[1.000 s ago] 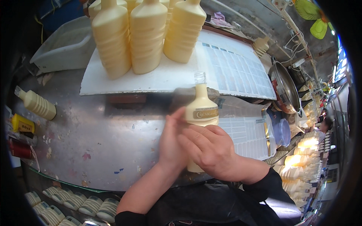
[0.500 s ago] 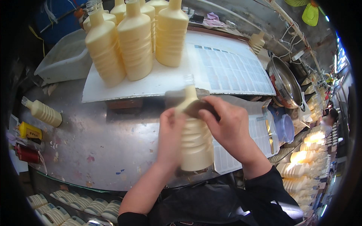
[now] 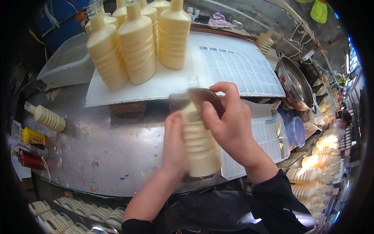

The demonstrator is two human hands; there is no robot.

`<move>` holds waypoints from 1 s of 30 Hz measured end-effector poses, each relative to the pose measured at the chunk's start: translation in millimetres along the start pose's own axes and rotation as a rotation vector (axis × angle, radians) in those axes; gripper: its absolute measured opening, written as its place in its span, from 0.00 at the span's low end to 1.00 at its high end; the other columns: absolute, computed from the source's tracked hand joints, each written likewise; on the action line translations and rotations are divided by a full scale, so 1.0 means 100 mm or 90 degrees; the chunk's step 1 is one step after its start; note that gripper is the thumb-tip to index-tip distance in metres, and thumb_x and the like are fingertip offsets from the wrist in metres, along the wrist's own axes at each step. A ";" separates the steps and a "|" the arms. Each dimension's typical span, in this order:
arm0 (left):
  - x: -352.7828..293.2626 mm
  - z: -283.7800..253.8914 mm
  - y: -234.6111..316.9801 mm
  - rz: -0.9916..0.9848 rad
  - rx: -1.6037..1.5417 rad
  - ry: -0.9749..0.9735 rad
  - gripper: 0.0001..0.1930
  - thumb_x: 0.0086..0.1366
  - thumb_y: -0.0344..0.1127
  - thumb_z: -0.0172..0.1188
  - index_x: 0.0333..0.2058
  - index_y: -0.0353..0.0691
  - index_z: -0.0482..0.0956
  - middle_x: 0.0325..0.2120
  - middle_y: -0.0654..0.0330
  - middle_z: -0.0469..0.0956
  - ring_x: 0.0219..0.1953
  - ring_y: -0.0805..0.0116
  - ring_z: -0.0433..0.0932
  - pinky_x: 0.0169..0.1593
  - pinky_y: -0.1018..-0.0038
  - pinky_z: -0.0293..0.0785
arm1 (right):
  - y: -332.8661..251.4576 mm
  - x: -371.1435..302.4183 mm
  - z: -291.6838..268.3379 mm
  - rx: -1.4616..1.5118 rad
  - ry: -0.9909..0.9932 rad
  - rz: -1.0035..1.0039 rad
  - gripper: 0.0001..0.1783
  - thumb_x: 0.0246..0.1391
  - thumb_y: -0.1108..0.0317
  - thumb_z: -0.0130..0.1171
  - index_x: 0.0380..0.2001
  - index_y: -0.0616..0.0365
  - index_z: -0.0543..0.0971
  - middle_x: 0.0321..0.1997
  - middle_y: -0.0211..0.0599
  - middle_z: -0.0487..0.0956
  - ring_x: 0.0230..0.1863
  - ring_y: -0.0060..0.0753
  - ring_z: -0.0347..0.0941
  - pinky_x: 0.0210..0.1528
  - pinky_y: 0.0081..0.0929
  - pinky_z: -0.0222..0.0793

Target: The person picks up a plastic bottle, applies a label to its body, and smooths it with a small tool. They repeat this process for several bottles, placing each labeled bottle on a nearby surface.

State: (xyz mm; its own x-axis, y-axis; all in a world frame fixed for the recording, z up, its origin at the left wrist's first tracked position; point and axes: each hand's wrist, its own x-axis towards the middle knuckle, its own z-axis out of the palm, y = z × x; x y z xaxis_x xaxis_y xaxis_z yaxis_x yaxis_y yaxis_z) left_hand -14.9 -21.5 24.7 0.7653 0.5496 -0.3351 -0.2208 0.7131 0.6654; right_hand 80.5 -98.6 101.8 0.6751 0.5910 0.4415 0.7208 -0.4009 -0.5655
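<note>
In front of me stands a cream-yellow ribbed bottle with a clear threaded neck, tilted slightly. My left hand is closed against its left side, steadying it, somewhat blurred. A flat dark brown scraper-like piece is pinched between the thumb and fingers of my right hand. It lies over the bottle's neck and upper shoulder, hiding part of them. Just below its edge, a small printed patch shows on the shoulder. Whether the piece touches the bottle I cannot tell.
Several cream bottles stand on a white board, beside decal sheets. Another bottle lies at left, near a yellow container and a red can. A metal pan and purple tub are at right.
My right hand has lifted and turned the brown piece more upright, uncovering the printed patch on the shoulder. My left hand stays on the bottle, which leans slightly more to the left.
</note>
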 end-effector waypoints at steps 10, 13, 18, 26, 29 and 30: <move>0.01 -0.03 -0.03 0.006 -0.021 0.009 0.20 0.81 0.50 0.37 0.59 0.44 0.68 0.45 0.62 0.75 0.47 0.71 0.74 0.54 0.69 0.74 | 0.36 0.18 0.14 -0.093 0.008 0.067 0.14 0.62 0.66 0.59 0.50 0.53 0.73 0.23 0.44 0.82 0.24 0.49 0.81 0.30 0.43 0.74; -0.01 0.03 -0.03 0.000 -0.018 0.021 0.20 0.81 0.49 0.37 0.59 0.43 0.68 0.45 0.62 0.75 0.47 0.71 0.75 0.54 0.69 0.74 | 0.12 0.16 0.18 0.010 0.036 0.021 0.14 0.62 0.66 0.59 0.50 0.53 0.73 0.23 0.43 0.82 0.24 0.46 0.81 0.31 0.42 0.74; 0.02 -0.02 -0.03 0.011 0.045 0.029 0.21 0.81 0.51 0.38 0.59 0.44 0.68 0.47 0.62 0.74 0.49 0.71 0.75 0.55 0.70 0.74 | 0.21 0.15 0.35 -0.040 -0.039 -0.007 0.17 0.60 0.67 0.60 0.52 0.51 0.72 0.26 0.46 0.82 0.27 0.52 0.81 0.32 0.43 0.75; 0.22 -0.07 -0.07 0.071 0.363 0.006 0.23 0.78 0.50 0.51 0.58 0.37 0.67 0.49 0.55 0.74 0.51 0.67 0.74 0.55 0.69 0.72 | 0.77 0.05 0.21 0.073 0.010 0.096 0.18 0.61 0.68 0.61 0.53 0.54 0.72 0.25 0.35 0.82 0.24 0.28 0.76 0.31 0.27 0.71; 0.29 -0.21 -0.14 0.105 0.396 -0.014 0.22 0.78 0.48 0.50 0.57 0.35 0.68 0.50 0.51 0.75 0.52 0.64 0.74 0.56 0.66 0.72 | 0.92 0.05 0.22 0.108 0.032 0.088 0.18 0.60 0.65 0.60 0.53 0.52 0.72 0.25 0.39 0.82 0.25 0.42 0.78 0.32 0.37 0.72; 0.29 -0.24 -0.16 0.121 0.380 -0.022 0.22 0.78 0.48 0.50 0.57 0.35 0.69 0.50 0.50 0.75 0.52 0.63 0.74 0.57 0.65 0.71 | 0.95 0.05 0.21 0.120 0.040 0.084 0.18 0.60 0.64 0.60 0.53 0.51 0.72 0.25 0.41 0.81 0.26 0.50 0.80 0.32 0.42 0.73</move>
State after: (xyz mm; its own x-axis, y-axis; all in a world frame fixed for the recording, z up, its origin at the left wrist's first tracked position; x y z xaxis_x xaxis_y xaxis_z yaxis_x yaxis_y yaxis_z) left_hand -3.6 -6.0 -11.8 0.7667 0.6219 -0.1592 0.0133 0.2325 0.9725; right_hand 149.3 -119.1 35.3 0.7738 0.4957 0.3944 0.5880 -0.3305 -0.7382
